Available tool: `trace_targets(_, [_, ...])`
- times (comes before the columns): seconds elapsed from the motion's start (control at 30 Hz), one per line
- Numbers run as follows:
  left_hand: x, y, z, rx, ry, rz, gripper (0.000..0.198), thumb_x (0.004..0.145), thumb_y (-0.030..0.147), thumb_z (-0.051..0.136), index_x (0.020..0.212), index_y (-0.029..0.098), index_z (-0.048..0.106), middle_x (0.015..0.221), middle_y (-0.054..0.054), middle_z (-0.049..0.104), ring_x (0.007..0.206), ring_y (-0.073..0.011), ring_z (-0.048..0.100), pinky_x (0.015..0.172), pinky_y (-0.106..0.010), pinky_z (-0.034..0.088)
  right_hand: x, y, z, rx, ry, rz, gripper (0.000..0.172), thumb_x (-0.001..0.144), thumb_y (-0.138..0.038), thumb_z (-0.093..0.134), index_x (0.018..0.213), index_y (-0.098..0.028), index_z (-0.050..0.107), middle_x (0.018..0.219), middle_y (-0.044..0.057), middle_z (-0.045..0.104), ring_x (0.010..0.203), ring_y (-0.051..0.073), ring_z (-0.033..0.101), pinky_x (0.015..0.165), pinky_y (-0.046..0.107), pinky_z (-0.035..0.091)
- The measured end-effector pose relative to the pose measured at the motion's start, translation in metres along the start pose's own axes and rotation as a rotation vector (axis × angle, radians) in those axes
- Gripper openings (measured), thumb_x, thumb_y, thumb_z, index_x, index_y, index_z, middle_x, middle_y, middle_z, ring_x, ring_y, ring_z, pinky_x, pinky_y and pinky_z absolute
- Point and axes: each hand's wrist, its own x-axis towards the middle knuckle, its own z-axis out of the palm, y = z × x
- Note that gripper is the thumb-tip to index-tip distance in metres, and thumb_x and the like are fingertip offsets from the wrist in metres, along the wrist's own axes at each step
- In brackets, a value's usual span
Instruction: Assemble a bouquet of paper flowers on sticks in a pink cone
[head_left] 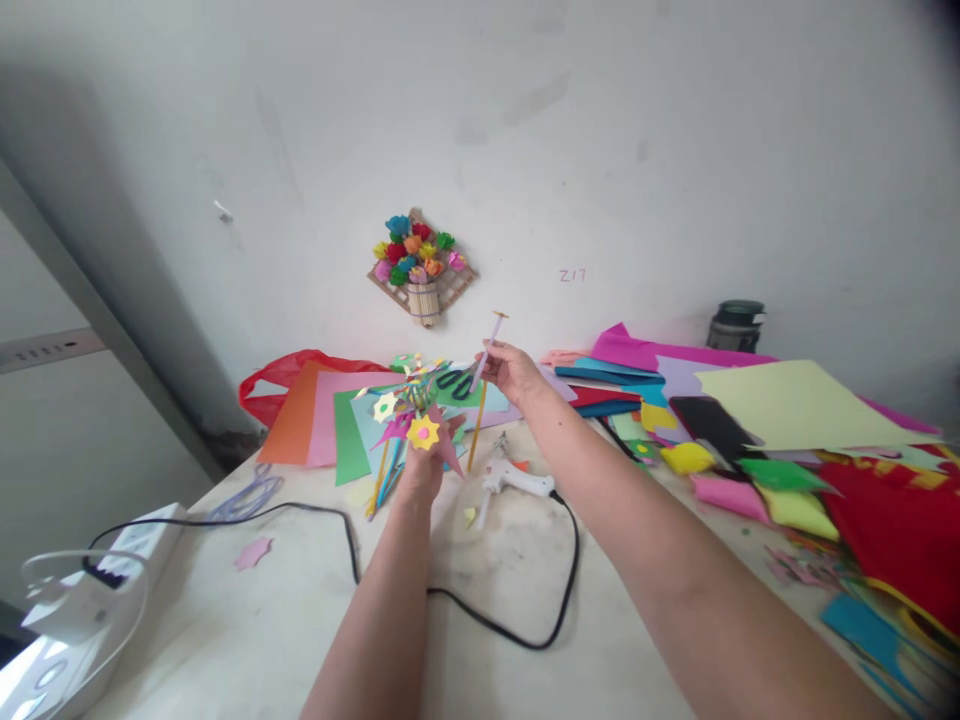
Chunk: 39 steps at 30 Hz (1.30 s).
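Note:
My left hand [424, 474] is closed around a bunch of paper flowers [405, 405] whose blue and yellow stems stick out below the fist. A yellow paper flower [424, 432] with a pink centre faces me at the front of the bunch. To the right and a little higher, my right hand [511, 370] pinches a pale lilac paper flower stem [489, 345]; the yellowish flower [500, 315] on its top shows edge-on. Dark-handled scissors [455, 384] appear between the two hands. Below my right hand, a white glue gun [525, 480] lies on the table.
Coloured paper sheets [296, 425] lie along the wall. At right are a phone [712, 425], a pale yellow sheet [802, 405], felt pieces and a dark bottle [736, 327]. A black cord [517, 640] crosses the table; a power strip [142, 550] sits left. A flower decoration [422, 262] hangs above.

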Motion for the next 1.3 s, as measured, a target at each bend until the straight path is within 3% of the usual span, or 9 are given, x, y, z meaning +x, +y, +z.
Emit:
trace_targets(0.13, [0.002,-0.005,-0.004,0.011,0.013,-0.004,0.057,0.055,0.041,0.077,0.102,0.018,0.054,0.096,-0.01,0.068,0.102,-0.0291,0.061,0.091,-0.039,0.04,0.001,0.006,-0.011,-0.109,0.039,0.032,0.006,0.078,-0.015,0.053,0.072,-0.017,0.052,0.052,-0.005,0.056,0.045,0.008,0.049,0.05,0.019,0.045])
trace_targets(0.4, [0.003,-0.01,-0.008,0.047,0.023,-0.047,0.061,0.052,0.044,0.077,0.103,0.019,0.055,0.1,-0.011,0.068,0.105,-0.0311,0.059,0.09,-0.04,0.04,0.006,0.015,-0.001,-0.35,0.058,0.058,0.011,0.08,-0.018,0.05,0.071,-0.017,0.056,0.053,-0.002,0.057,0.051,0.009,0.054,0.057,0.022,0.049])
trace_targets(0.53, [0.0,-0.004,-0.005,-0.009,-0.005,-0.05,0.054,0.055,0.039,0.077,0.102,0.018,0.056,0.086,-0.009,0.072,0.098,-0.0308,0.062,0.089,-0.042,0.041,0.015,0.019,-0.007,-0.638,0.098,0.102,0.013,0.08,-0.019,0.052,0.068,-0.016,0.056,0.055,0.0,0.061,0.053,0.01,0.056,0.057,0.022,0.048])
trace_targets(0.67, [-0.003,0.003,-0.003,-0.015,0.0,-0.076,0.047,0.053,0.031,0.076,0.095,0.018,0.059,0.079,-0.008,0.071,0.077,-0.0258,0.065,0.079,-0.041,0.046,0.018,0.016,-0.016,-1.027,0.134,0.182,0.02,0.068,-0.015,0.064,0.052,-0.017,0.052,0.05,0.002,0.06,0.059,0.015,0.061,0.056,0.023,0.046])
trace_targets(0.83, [-0.001,0.009,-0.003,0.046,0.041,-0.037,0.029,0.051,0.025,0.07,0.076,0.016,0.059,0.065,-0.002,0.063,0.053,-0.0121,0.056,0.059,-0.029,0.047,-0.008,0.002,-0.019,-1.429,0.056,0.271,0.03,0.052,-0.013,0.073,0.037,-0.019,0.048,0.037,0.001,0.051,0.066,0.022,0.063,0.062,0.028,0.045])
trace_targets(0.97, [0.001,0.015,-0.001,0.055,0.017,-0.008,0.021,0.053,0.022,0.068,0.07,0.015,0.057,0.059,0.001,0.058,0.048,-0.0084,0.05,0.052,-0.024,0.042,-0.05,0.001,-0.023,-1.722,-0.1,0.355,0.036,0.039,-0.025,0.082,0.032,-0.018,0.047,0.04,0.004,0.054,0.075,0.03,0.064,0.068,0.035,0.045])
trace_targets(1.03, [0.001,0.018,0.002,0.056,0.032,0.002,0.023,0.052,0.021,0.068,0.07,0.015,0.056,0.057,0.002,0.057,0.047,-0.008,0.049,0.05,-0.023,0.04,-0.071,0.006,-0.027,-1.98,-0.251,0.352,0.033,0.044,-0.038,0.08,0.041,-0.018,0.054,0.057,0.008,0.065,0.081,0.031,0.064,0.071,0.035,0.045])
trace_targets(1.13, [0.0,0.026,0.006,0.062,0.044,0.028,0.024,0.051,0.021,0.069,0.069,0.014,0.055,0.056,0.002,0.057,0.045,-0.0074,0.048,0.049,-0.022,0.039,-0.095,0.018,-0.038,-2.113,-0.399,0.357,0.034,0.06,-0.047,0.069,0.071,-0.014,0.068,0.085,0.015,0.07,0.087,0.031,0.065,0.071,0.035,0.045])
trace_targets(1.3, [-0.004,0.048,0.008,0.104,0.055,0.054,0.025,0.052,0.022,0.069,0.071,0.014,0.055,0.057,0.002,0.058,0.045,-0.0073,0.048,0.05,-0.024,0.041,-0.12,0.027,-0.054,-2.117,-0.266,0.122,0.035,0.085,-0.036,0.045,0.103,-0.012,0.062,0.104,0.016,0.067,0.099,0.029,0.062,0.08,0.036,0.042])
